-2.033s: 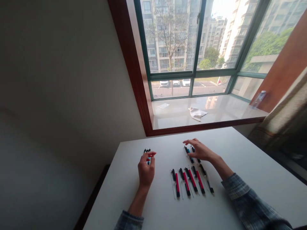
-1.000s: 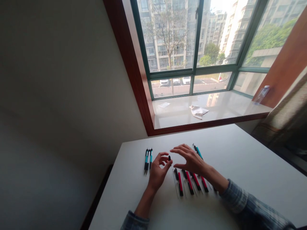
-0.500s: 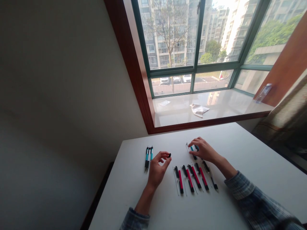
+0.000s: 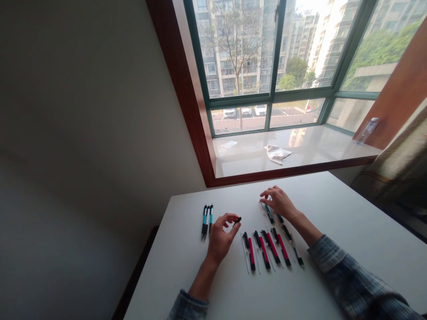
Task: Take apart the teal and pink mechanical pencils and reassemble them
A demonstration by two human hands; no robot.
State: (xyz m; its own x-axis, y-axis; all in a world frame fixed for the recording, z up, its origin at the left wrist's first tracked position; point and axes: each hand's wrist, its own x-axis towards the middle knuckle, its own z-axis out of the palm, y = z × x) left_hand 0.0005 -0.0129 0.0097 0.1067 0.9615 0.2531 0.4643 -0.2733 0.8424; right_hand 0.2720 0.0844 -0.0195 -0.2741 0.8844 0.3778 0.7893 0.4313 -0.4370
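A small black pen part [image 4: 237, 220] is pinched between the thumb and index finger of my left hand [image 4: 219, 238], above the table left of the red pieces. My right hand [image 4: 280, 203] hovers over the back group, fingers curved and slightly apart. Beneath it lie a teal pen barrel [image 4: 269, 214] and a thin clear refill [image 4: 262, 206]; another teal barrel is partly hidden by the hand. Nearer me, red pen barrels [image 4: 251, 253] with black ends lie in a row with black pen tops [image 4: 246, 240] and thin refills between them.
Several assembled teal-and-black pens [image 4: 204, 220] lie together at the left of the white table [image 4: 187, 262]. On the windowsill behind are a crumpled white cloth [image 4: 278, 154] and a clear bottle [image 4: 367, 131]. A wall borders the left side.
My right hand has moved slightly back and left, uncovering more of the teal barrel. My left hand has shifted a little right, and the black part in it has tilted.
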